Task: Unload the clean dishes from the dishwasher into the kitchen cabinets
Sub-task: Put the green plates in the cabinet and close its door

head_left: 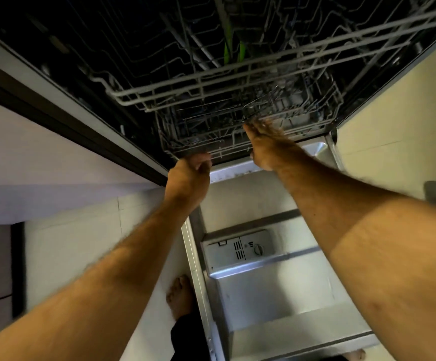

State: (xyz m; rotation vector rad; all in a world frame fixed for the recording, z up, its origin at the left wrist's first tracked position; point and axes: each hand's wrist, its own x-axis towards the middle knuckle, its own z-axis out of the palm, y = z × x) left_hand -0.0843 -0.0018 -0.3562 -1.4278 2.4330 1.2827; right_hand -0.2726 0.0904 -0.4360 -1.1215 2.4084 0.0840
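Note:
The dishwasher stands open, its door folded down flat below me. The lower wire rack sits inside the dark tub under the upper rack. My left hand is closed around the front rail of the lower rack at its left corner. My right hand reaches to the rack's front edge at the middle, fingers stretched against the wires and blurred; no grip shows. Two green items show deep inside, above the upper rack. No dishes are clearly visible in the lower rack.
A detergent dispenser is set into the door's inner face. A dark-edged countertop runs along the left above white cabinet fronts. My bare foot stands on the pale floor beside the door's left edge.

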